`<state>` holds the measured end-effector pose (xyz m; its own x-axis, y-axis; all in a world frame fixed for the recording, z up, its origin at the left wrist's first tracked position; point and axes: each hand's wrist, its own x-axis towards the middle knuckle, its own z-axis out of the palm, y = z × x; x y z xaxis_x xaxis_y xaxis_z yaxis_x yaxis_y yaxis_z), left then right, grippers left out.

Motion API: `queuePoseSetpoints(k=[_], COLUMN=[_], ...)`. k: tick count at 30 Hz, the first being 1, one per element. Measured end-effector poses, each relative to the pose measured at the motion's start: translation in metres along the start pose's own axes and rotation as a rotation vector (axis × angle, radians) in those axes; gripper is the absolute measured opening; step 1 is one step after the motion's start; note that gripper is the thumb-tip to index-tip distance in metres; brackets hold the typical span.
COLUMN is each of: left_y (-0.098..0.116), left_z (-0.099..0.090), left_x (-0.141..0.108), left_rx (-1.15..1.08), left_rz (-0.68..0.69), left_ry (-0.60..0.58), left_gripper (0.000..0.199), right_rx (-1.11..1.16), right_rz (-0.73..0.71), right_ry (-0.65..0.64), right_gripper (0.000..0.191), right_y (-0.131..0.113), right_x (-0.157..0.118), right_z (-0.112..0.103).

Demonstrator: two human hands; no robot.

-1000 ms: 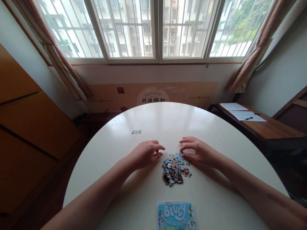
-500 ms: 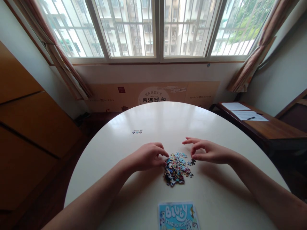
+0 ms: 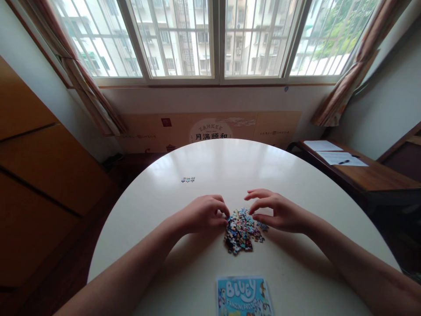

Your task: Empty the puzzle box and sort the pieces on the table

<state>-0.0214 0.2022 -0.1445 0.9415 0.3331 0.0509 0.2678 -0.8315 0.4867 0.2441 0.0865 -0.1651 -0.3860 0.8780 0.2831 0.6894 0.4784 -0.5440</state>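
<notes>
A heap of jigsaw puzzle pieces [image 3: 241, 235] lies in the middle of the white round table [image 3: 148, 202]. My left hand [image 3: 208, 213] is at the heap's left edge, thumb and index finger curved with a small gap at the tips; no piece is visible between them. Over the heap's upper right reaches my right hand [image 3: 276, 210], fingers spread and thumb low near the pieces. Partly under that hand, a few dark blue pieces [image 3: 262, 226] lie at the heap's right side.
Several puzzle pieces [image 3: 188, 179] sit in a short row farther back on the table. Near the front edge lies a blue "Bluey" picture sheet [image 3: 243, 296]. A wooden side table [image 3: 384, 171] at right bears papers [image 3: 342, 159] and a pen.
My right hand has moved left from the loose pieces beside the heap to above it, its fingers opening from a pinch. My left hand has barely moved.
</notes>
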Motion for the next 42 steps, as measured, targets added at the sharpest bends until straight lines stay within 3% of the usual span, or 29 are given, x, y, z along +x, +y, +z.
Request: queuePoseSetpoints(k=[13, 17, 27, 42], left_y=[-0.009, -0.007, 0.011, 0.011], left_z=[0.004, -0.001, 0.000, 0.002], left_x=[-0.001, -0.004, -0.004, 0.001], left_rx=[0.081, 0.097, 0.015, -0.065], left_rz=[-0.103, -0.060, 0.100, 0.053], left_ry=[0.093, 0.103, -0.001, -0.063], left_gripper=[0.016, 0.014, 0.023, 0.018], right_rx=[-0.108, -0.143, -0.092, -0.076], right_rz=[-0.122, -0.130, -0.150, -0.173], right_ry=[-0.071, -0.055, 0.181, 0.194], right_gripper=[0.020, 0.025, 0.015, 0.016], right_y=[-0.029, -0.034, -0.018, -0.014], right_x=[0.003, 0.005, 0.007, 0.009], right_z=[0.011, 0.015, 0.012, 0.013])
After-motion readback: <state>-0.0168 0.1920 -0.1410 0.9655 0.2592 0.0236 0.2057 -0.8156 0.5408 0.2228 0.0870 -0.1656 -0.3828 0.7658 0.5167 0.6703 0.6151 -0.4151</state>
